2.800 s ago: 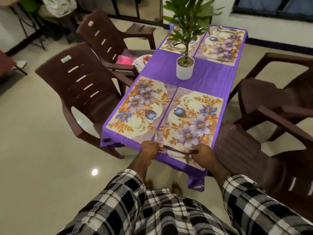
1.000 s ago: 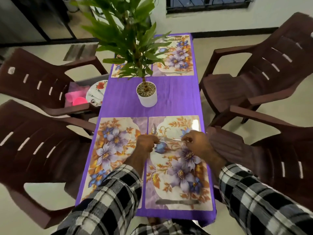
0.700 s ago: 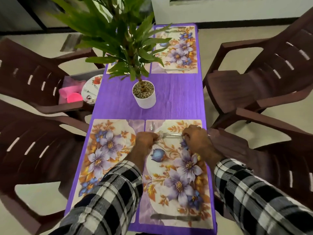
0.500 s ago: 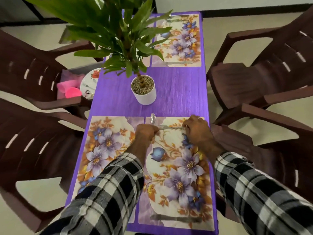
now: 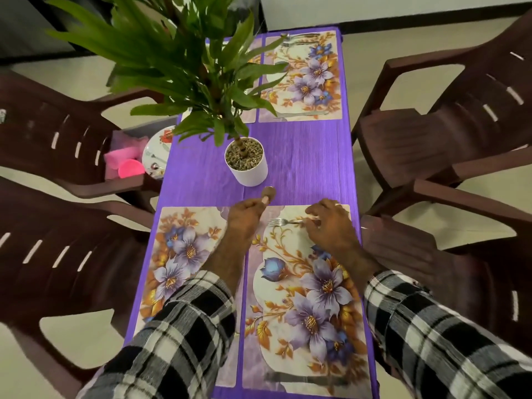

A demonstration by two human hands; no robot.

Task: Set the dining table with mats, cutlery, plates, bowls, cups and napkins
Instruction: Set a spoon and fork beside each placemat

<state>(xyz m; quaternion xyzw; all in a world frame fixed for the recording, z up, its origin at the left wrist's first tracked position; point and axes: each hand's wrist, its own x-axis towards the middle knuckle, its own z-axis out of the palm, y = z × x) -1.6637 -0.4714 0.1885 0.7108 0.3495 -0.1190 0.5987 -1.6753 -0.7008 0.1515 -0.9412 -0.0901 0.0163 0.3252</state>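
Here: purple tablecloth [image 5: 302,156] | floral mats [image 5: 302,283] | brown chairs [image 5: 460,133]

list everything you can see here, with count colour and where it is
placemats: four, floral cream and purple, two near, two far
tablecloth: one, purple, over the table
potted plant: one, green in white pot, table centre
fork: one, silver, far edge of near right mat
spoon: one, silver, held above the cloth
knife: one, dark, near edge of same mat
chairs: four, brown, both sides
plate: one, white patterned, on left chair
left hand: grips spoon
right hand: pinches fork
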